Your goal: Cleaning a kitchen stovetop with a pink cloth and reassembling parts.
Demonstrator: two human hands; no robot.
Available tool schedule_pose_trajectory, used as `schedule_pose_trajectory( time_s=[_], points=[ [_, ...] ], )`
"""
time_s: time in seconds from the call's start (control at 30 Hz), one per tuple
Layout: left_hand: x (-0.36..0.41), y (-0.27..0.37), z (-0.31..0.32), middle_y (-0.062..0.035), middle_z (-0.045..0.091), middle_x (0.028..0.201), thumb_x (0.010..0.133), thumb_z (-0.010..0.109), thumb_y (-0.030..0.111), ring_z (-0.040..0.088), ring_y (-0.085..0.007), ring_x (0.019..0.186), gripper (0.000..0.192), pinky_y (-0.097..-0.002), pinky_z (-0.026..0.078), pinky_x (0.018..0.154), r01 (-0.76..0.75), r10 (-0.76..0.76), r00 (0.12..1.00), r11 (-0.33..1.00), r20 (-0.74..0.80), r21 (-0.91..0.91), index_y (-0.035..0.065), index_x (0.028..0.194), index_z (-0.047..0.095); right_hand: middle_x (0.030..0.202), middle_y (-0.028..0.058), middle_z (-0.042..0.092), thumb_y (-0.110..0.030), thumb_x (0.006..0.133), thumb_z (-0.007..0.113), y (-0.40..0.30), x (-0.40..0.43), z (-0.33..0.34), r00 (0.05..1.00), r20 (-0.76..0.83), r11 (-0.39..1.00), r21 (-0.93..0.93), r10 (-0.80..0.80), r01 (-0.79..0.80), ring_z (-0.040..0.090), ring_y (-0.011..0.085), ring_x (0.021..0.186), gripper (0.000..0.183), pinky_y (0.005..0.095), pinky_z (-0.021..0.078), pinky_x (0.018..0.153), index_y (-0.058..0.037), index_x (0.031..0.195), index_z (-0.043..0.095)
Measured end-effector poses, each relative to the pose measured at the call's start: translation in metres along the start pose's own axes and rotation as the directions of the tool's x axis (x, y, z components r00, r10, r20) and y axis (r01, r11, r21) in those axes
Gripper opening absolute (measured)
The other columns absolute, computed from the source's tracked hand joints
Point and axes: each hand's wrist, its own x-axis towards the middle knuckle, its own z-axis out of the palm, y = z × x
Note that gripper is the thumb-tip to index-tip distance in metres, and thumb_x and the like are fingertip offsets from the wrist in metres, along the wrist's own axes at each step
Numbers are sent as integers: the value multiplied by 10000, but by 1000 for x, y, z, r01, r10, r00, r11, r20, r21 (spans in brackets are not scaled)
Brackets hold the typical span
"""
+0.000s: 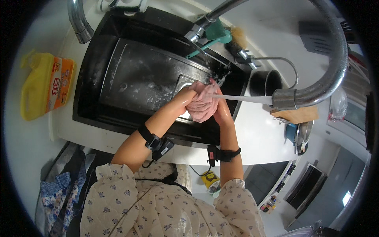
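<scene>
A wet pink cloth [202, 103] is bunched between my two hands above the dark sink [130, 71]. My left hand [186, 99] grips its left side, with the fingers partly hidden by the folds. On the other side my right hand [220, 109] holds the cloth, its fingers mostly behind it. A stream of water [242, 97] runs from the curved metal faucet [284, 99] onto the cloth and splashes past it into the basin. Below the cloth, the square metal drain [185, 81] is partly covered by my hands.
A yellow detergent jug [44, 86] stands left of the sink. Behind the basin are a green-handled brush [210, 44] and a second metal spout [194, 34]. A dark pot [265, 83] and a wooden board [296, 114] are at the right. Another metal spout [81, 26] hangs at upper left.
</scene>
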Motion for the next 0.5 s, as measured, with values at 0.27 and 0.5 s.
schedule_pose_trajectory(
  time_s=[0.27,0.5],
  points=[
    [-7,-8,-37,-200,404,1267,877,320,528,499,-297,1096,656,-539,439,845,300,-318,948,901,-9,-313,23,1294,298,927,197,540,-53,703,513,1,2,6,644,643,82,-679,-414,730,527,343,826,215,369,437,715,-39,910,570],
    [16,-26,-29,-136,560,1079,839,513,449,566,-203,980,531,-338,477,831,64,8,981,928,192,-366,12,1141,495,965,164,544,-248,605,664,0,-15,17,515,790,-115,-576,-332,810,543,342,842,387,374,469,706,-47,924,581]
  ],
)
